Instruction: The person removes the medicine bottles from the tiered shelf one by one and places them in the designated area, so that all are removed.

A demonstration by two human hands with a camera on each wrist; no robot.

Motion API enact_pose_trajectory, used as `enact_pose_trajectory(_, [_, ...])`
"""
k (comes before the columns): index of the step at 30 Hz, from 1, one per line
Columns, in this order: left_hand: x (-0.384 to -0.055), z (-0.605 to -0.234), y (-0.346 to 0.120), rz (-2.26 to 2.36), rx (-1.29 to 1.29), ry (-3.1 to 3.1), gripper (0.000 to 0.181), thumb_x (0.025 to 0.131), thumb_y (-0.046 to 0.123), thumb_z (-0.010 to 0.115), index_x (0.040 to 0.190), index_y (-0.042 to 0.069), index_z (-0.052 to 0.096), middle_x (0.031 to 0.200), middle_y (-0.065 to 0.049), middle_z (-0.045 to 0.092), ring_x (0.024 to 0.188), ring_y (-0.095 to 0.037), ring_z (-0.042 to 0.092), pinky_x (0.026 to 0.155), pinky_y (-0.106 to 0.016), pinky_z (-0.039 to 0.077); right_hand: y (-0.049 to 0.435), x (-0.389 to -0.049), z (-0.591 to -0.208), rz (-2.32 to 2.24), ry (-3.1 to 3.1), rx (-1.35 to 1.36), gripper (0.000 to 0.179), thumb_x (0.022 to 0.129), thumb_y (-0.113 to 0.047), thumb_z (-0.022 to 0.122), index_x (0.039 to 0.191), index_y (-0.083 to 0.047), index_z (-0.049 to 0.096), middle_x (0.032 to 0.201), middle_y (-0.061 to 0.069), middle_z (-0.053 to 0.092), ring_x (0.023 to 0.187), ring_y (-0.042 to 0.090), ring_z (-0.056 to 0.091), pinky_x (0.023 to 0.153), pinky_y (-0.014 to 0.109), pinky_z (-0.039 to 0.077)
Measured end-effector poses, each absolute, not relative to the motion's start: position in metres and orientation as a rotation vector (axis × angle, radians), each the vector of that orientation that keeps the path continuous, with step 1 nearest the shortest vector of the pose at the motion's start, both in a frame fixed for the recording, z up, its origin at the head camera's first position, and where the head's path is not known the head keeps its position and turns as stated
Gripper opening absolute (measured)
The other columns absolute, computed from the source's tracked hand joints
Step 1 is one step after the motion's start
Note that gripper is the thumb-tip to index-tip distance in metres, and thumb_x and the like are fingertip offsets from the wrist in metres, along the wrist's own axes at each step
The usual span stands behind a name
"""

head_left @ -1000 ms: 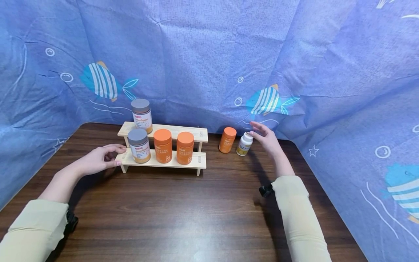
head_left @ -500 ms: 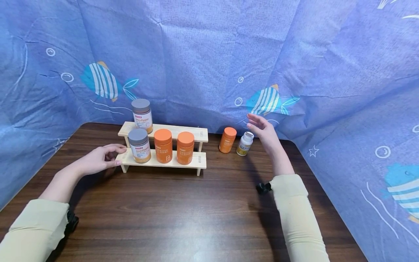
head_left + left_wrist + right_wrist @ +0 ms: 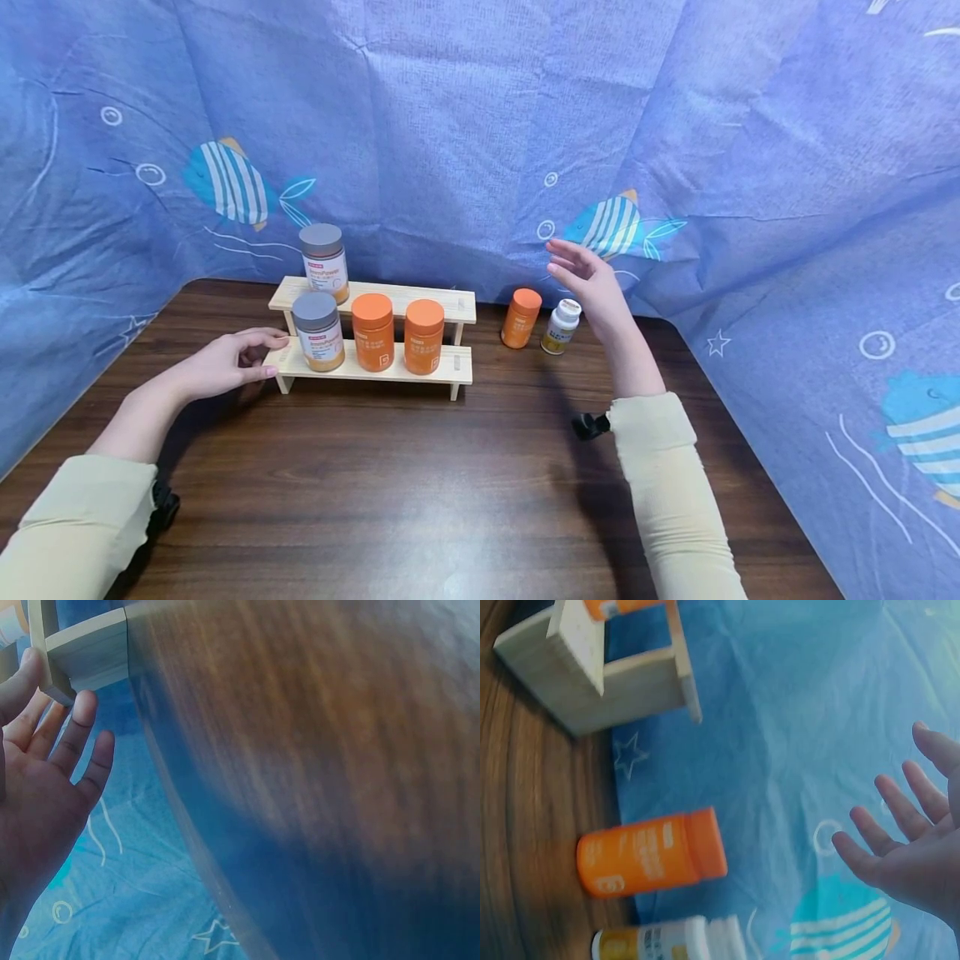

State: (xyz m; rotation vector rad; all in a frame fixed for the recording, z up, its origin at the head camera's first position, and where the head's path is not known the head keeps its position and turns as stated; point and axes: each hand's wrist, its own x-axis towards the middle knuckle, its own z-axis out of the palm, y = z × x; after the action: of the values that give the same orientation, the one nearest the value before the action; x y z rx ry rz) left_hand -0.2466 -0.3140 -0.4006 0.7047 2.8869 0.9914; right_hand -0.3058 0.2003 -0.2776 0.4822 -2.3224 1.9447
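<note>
White bottle (image 3: 559, 330) stays upright; right hand (image 3: 592, 282) has risen.

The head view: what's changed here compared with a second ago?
The bare right hand has risen from beside the small white bottle and moved left, holding nothing. The left hand still holds the pale two-tier wooden stand; the orange cylindrical jars, grey-lidded jars and that bottle stayed put.

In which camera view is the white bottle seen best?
The head view: there the white bottle stands whole. The right wrist view cuts it at the lower edge; the left wrist view lacks it.
</note>
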Motion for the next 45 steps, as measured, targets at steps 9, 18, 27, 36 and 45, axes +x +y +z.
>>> enact_pose_trajectory(9, [-0.244, -0.4, -0.314, 0.993, 0.713, 2.904, 0.042, 0.086, 0.015, 0.069, 0.123, -0.002, 0.057, 0.129, -0.022, 0.053, 0.073, -0.004, 0.052, 0.065, -0.024, 0.044, 0.174, -0.305, -0.267, 1.995, -2.246, 0.569, 0.046, 0.089, -0.015, 0.066, 0.133, -0.01, 0.053, 0.138, 0.011, 0.051, 0.125, 0.022, 0.047, 0.106, 0.039, 0.034])
enact_pose_trajectory(18, [-0.246, -0.4, -0.315, 0.996, 0.713, 2.892, 0.042, 0.087, 0.015, 0.068, 0.123, -0.002, 0.057, 0.129, -0.023, 0.052, 0.072, -0.005, 0.052, 0.061, -0.025, 0.043, 0.143, -0.297, -0.254, 1.999, -2.258, 0.608, 0.045, 0.088, -0.018, 0.067, 0.131, -0.013, 0.054, 0.135, 0.004, 0.054, 0.125, 0.02, 0.048, 0.104, 0.038, 0.036])
enact_pose_trajectory(27, [-0.244, -0.399, -0.314, 1.017, 0.705, 2.896, 0.041, 0.086, 0.013, 0.069, 0.122, -0.003, 0.057, 0.128, -0.022, 0.053, 0.07, -0.004, 0.052, 0.061, -0.025, 0.043, 0.115, -0.293, -0.246, 1.958, -2.293, 0.665, 0.046, 0.088, -0.019, 0.068, 0.132, -0.014, 0.054, 0.136, 0.002, 0.053, 0.125, 0.019, 0.047, 0.106, 0.04, 0.034])
enact_pose_trajectory(36, [-0.245, -0.4, -0.314, 1.006, 0.712, 2.892, 0.043, 0.087, 0.015, 0.069, 0.123, -0.003, 0.057, 0.129, -0.022, 0.052, 0.073, -0.004, 0.053, 0.062, -0.024, 0.044, 0.09, -0.288, -0.237, 1.985, -2.254, 0.734, 0.046, 0.087, -0.016, 0.068, 0.131, -0.014, 0.055, 0.136, 0.0, 0.054, 0.123, 0.013, 0.049, 0.105, 0.038, 0.035])
enact_pose_trajectory(45, [-0.244, -0.4, -0.314, 0.997, 0.724, 2.896, 0.041, 0.086, 0.015, 0.069, 0.122, -0.002, 0.058, 0.129, -0.022, 0.053, 0.074, -0.004, 0.054, 0.066, -0.024, 0.045, 0.065, -0.284, -0.237, 1.925, -2.303, 0.809, 0.049, 0.086, -0.023, 0.069, 0.133, -0.02, 0.054, 0.135, -0.011, 0.052, 0.127, 0.015, 0.045, 0.102, 0.043, 0.037])
